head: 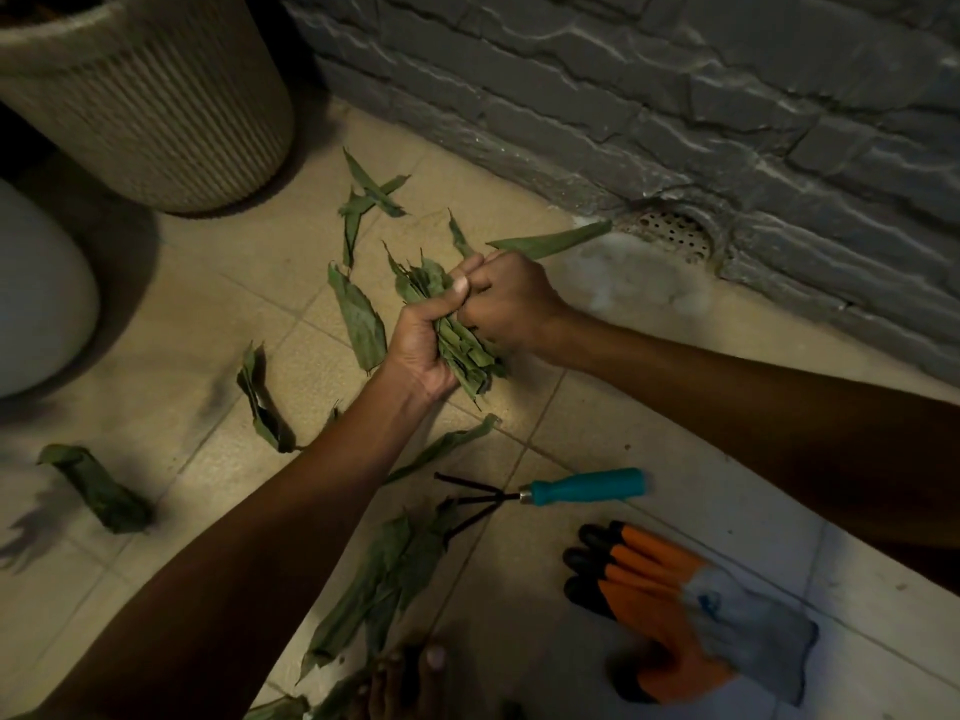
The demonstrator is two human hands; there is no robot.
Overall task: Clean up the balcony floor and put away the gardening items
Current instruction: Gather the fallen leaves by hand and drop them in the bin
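Leaves scattered across beige floor tiles (218, 283), going left to right. Far left: rounded white pot (36, 298) at frame edge, ribbed beige planter (156, 96) behind it, near the top. Curled dark-green leaf (96, 488) lying alone on tile low on the left; another folded leaf (262, 402) a little to its right. Left hand (421, 350) near centre, fingers curled tight around a bundle of leaves (462, 345), thumb pressed on top of the bunch. Loose leaves (358, 317) flat on floor just left of that fist, more farther up near the planter. Right hand (511, 301) touching the left, fingers curled in and pinching at the top of the same bundle; cannot tell exactly which leaf is pinched. Long green leaf (550, 241) on floor just beyond right hand, tip pointing toward round perforated floor drain (672, 236) at foot of grey stone-clad wall (675, 96). Below the arms: pile of leaves (384, 579) on floor, black prongs of hand rake (587, 488) touching the pile, teal handle pointing right. Orange, grey and black gardening gloves (691, 610) lying flat on tile, lower right, near rake but apart from it.
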